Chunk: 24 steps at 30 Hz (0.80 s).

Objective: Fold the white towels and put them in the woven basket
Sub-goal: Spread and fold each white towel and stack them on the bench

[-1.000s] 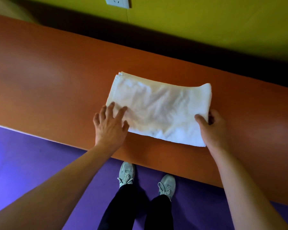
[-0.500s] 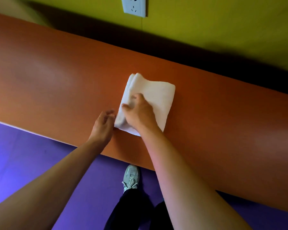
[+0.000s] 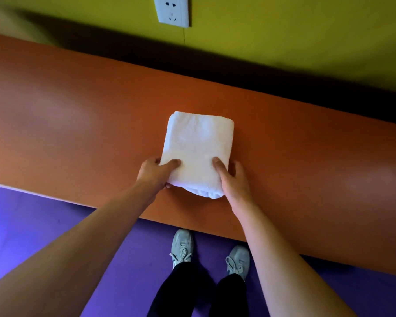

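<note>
A white towel [image 3: 198, 145], folded into a thick narrow rectangle, lies on the orange table [image 3: 78, 124] near its front edge. My left hand [image 3: 154, 171] grips the towel's near left corner, thumb on top and fingers under the edge. My right hand [image 3: 232, 177] grips the near right side the same way, thumb lying on the cloth. The towel's near end curves slightly between my hands. No woven basket is in view.
The orange table runs across the view, with a dark gap behind it and a yellow-green wall carrying a white socket [image 3: 172, 11]. Below the front edge are the purple floor [image 3: 44, 225] and my two light shoes [image 3: 182, 247].
The wide towel was folded in half from right to left. My right hand, which lay on top half a second ago, moved to the near right edge; my left hand now grips the left corner.
</note>
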Motion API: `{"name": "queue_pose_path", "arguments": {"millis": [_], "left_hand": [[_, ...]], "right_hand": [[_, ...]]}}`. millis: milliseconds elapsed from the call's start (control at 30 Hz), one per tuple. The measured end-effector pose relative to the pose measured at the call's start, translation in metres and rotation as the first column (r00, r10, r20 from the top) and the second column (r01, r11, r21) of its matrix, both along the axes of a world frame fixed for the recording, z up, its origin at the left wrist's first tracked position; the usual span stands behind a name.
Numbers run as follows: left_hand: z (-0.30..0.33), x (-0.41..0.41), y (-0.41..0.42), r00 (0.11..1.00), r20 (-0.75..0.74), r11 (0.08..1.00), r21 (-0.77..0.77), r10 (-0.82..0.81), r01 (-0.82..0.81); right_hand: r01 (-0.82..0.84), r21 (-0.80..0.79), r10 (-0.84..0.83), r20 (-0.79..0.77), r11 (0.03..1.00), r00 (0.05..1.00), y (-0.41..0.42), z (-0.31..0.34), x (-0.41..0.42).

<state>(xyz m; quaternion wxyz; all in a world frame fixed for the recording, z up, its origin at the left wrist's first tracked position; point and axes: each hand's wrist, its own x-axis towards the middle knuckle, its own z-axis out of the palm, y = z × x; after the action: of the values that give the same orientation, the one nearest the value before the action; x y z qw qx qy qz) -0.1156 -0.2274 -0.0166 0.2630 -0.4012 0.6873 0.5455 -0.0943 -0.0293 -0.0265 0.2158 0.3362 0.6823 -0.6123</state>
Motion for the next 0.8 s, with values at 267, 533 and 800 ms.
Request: {"name": "queue_pose_path", "arguments": {"millis": [267, 533, 800], "left_hand": [[0.026, 0.013, 0.038, 0.982, -0.03, 0.982, 0.007, -0.188, 0.188], [0.076, 0.063, 0.141, 0.874, -0.242, 0.905, -0.041, -0.421, 0.424], [0.127, 0.119, 0.269, 0.715, -0.364, 0.792, -0.12, -0.596, 0.599]], "right_hand": [[0.095, -0.033, -0.097, -0.057, 0.995, 0.994, 0.049, 0.029, 0.03], [0.262, 0.024, -0.258, -0.096, 0.965, 0.961, 0.141, 0.074, 0.096], [0.469, 0.009, -0.453, -0.241, 0.883, 0.858, 0.257, 0.108, 0.17]]}}
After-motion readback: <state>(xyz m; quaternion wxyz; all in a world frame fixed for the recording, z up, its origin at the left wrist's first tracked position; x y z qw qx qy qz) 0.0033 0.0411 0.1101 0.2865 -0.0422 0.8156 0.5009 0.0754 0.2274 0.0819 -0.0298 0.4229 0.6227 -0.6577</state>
